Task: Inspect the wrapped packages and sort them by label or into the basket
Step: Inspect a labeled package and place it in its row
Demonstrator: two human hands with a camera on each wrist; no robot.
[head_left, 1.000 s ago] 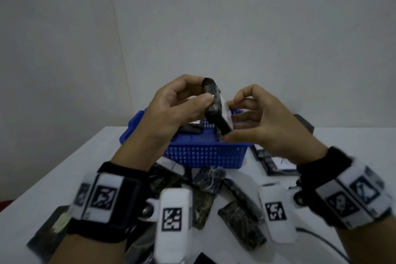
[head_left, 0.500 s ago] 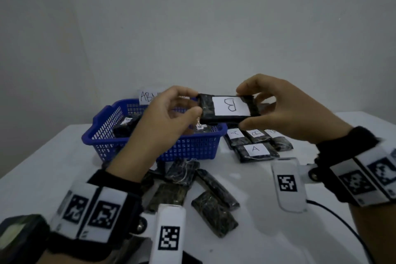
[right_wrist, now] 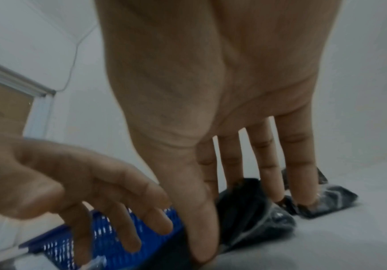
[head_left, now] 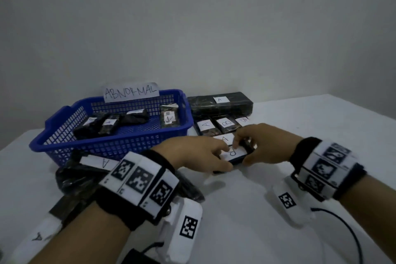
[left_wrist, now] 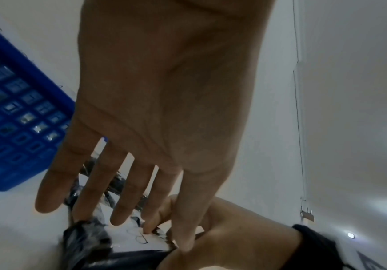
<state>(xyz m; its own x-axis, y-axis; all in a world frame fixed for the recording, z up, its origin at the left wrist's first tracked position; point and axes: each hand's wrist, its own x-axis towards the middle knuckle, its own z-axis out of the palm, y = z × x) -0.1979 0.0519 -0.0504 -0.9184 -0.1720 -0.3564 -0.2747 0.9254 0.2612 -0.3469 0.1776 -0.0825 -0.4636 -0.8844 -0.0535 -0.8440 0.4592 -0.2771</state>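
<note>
Lowered B package (head_left: 234,155), seemingly tabled, half-hidden by hands.

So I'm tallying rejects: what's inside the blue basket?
The blue basket holds several dark wrapped packages, some showing white labels; one more leans on the right wall. How many lie in the heap, and most label letters, can't be told.

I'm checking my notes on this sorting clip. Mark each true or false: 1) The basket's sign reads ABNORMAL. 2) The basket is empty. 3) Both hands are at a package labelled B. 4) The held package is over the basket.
1) True: the sign on the blue basket reads ABNORMAL.
2) False: several wrapped packages lie inside.
3) True: left hand and right hand meet at the B package.
4) False: it is down at the table, right of the basket.
</note>
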